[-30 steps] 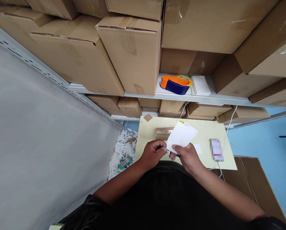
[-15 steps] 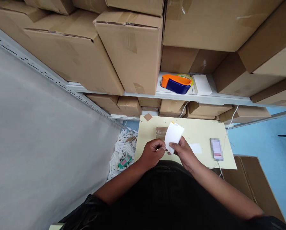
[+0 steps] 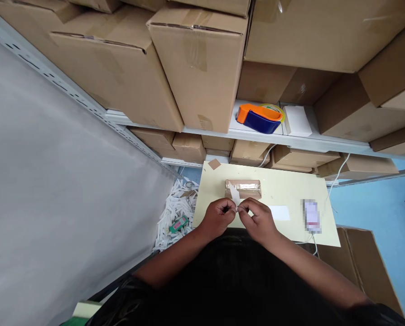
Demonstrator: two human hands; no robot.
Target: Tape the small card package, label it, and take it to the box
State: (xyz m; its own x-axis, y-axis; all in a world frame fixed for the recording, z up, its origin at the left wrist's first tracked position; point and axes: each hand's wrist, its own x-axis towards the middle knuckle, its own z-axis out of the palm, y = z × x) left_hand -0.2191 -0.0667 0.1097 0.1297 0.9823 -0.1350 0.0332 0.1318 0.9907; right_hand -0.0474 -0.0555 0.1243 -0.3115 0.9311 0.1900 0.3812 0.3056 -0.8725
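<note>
over the near edge of the table (image 3: pixel 291 188), left hand (image 3: pixel 218 218) and right hand (image 3: pixel 258 220) pinch a white paper slip (image 3: pixel 234 195) between fingertips, held clear above the taped parcel (image 3: pixel 243 189).

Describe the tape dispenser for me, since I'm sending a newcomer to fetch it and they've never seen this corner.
Look at the grey metal shelf stacked with cardboard boxes, above the pale yellow table. In the one gap between the boxes lies the tape dispenser, beside a flat white box. It is bright orange and dark blue, the only colourful thing on that shelf.
</note>
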